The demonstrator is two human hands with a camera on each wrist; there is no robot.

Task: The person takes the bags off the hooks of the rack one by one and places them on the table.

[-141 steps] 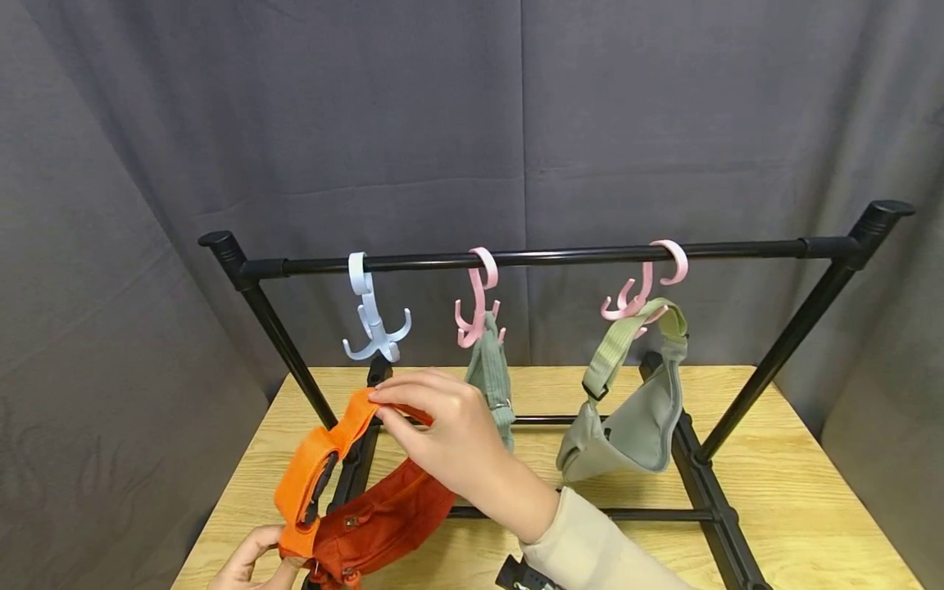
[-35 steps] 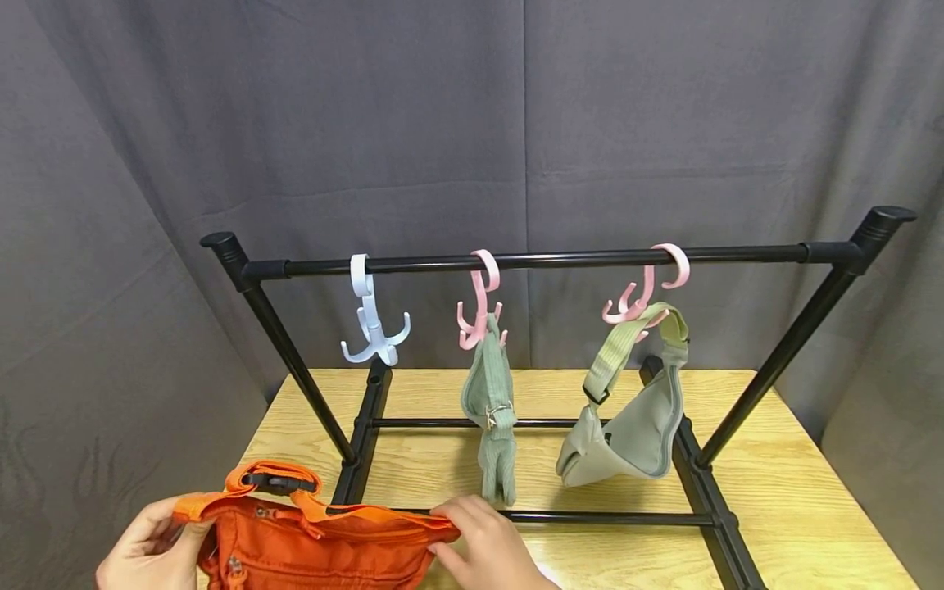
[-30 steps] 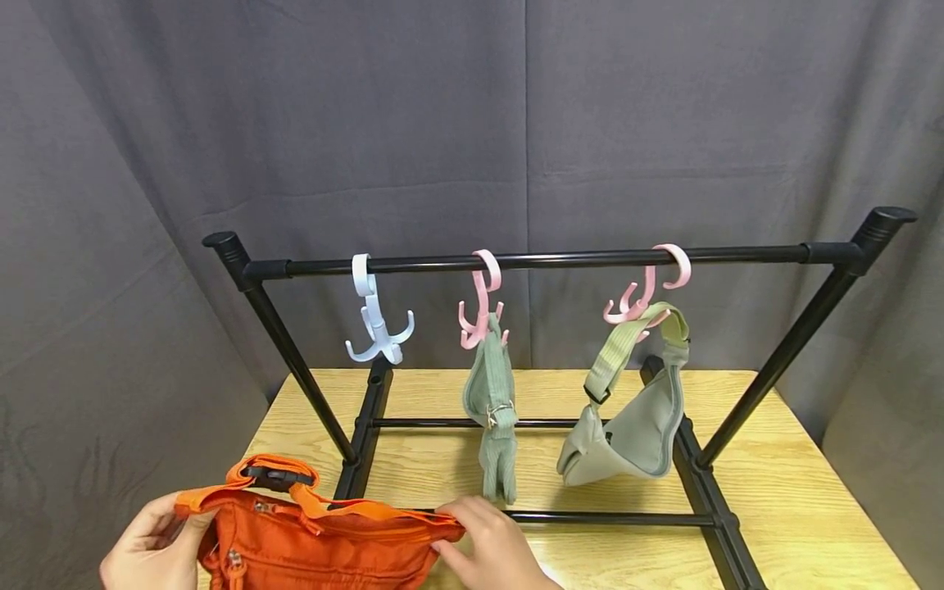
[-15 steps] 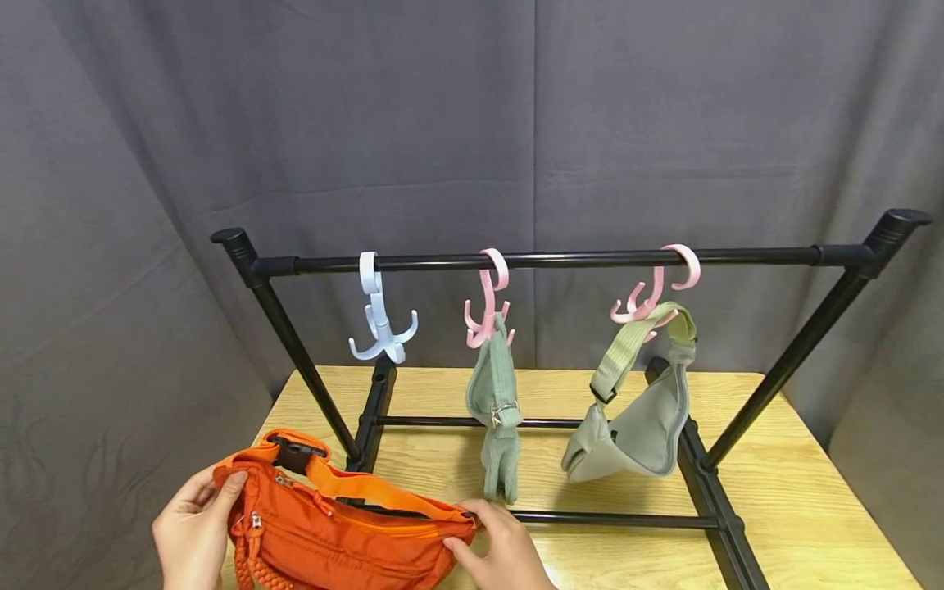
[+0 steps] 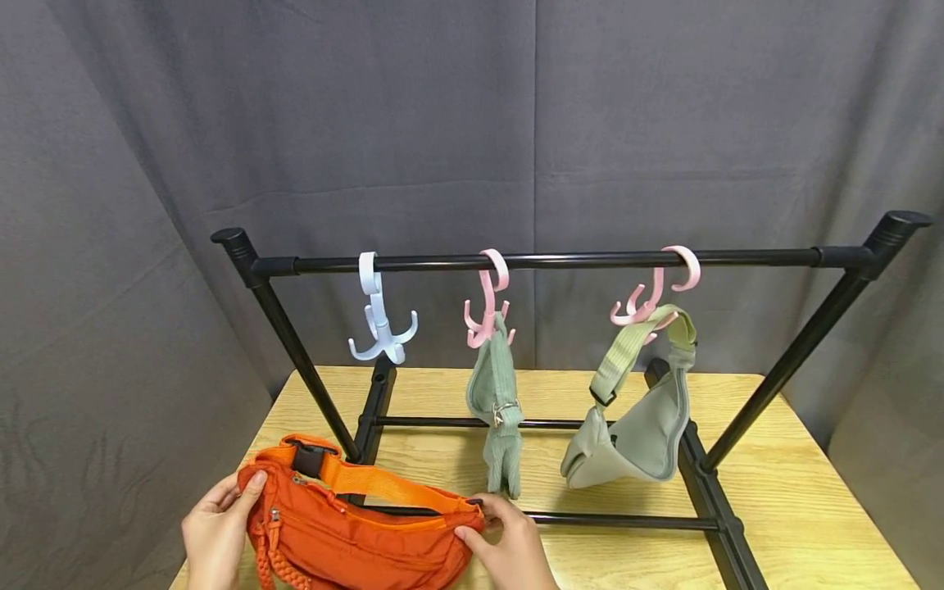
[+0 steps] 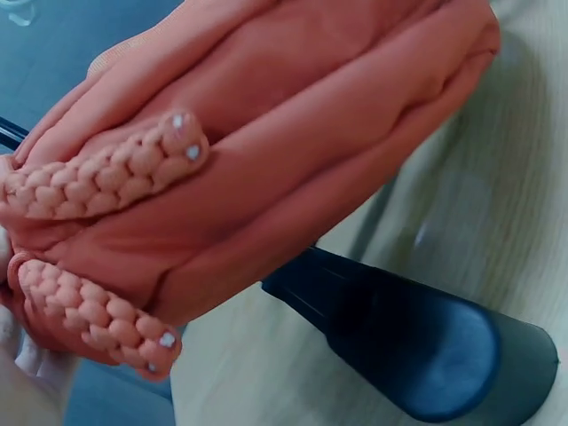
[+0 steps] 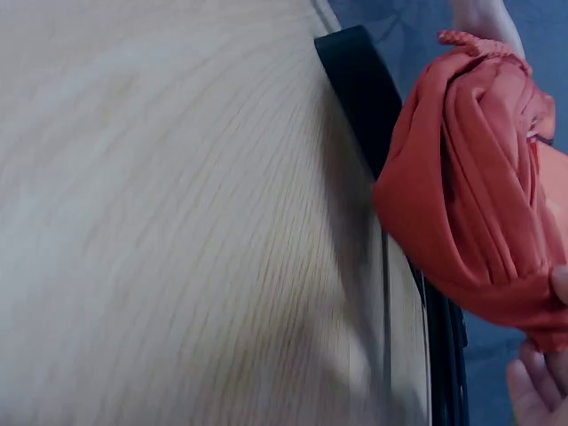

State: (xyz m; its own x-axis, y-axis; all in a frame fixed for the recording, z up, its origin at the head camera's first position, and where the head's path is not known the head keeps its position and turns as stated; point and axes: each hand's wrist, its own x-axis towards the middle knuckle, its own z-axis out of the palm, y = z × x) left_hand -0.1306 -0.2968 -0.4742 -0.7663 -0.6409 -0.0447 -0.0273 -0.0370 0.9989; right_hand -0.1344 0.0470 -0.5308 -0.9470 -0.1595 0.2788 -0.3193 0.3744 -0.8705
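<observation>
The left hand (image 5: 215, 524) pinches one end of the orange waist bag (image 5: 369, 542) and the right hand (image 5: 509, 542) pinches the other, so the bag spans the space between the two grips. Should either thumb ease off, that end could sag; the strap (image 5: 391, 485), slack between the grips, might snag on the black lower bar (image 5: 619, 519) just beyond them if lifted carelessly.

An orange fabric waist bag (image 5: 361, 537) is between the left hand (image 5: 217, 528) and right hand (image 5: 515, 545), at the left front of a black tubular rack (image 5: 575, 260) on the wooden desk (image 5: 804, 500); behind, a green ribbed-fabric bag (image 5: 501, 447) hangs left of a grey-green fabric pouch (image 5: 651, 438)
</observation>
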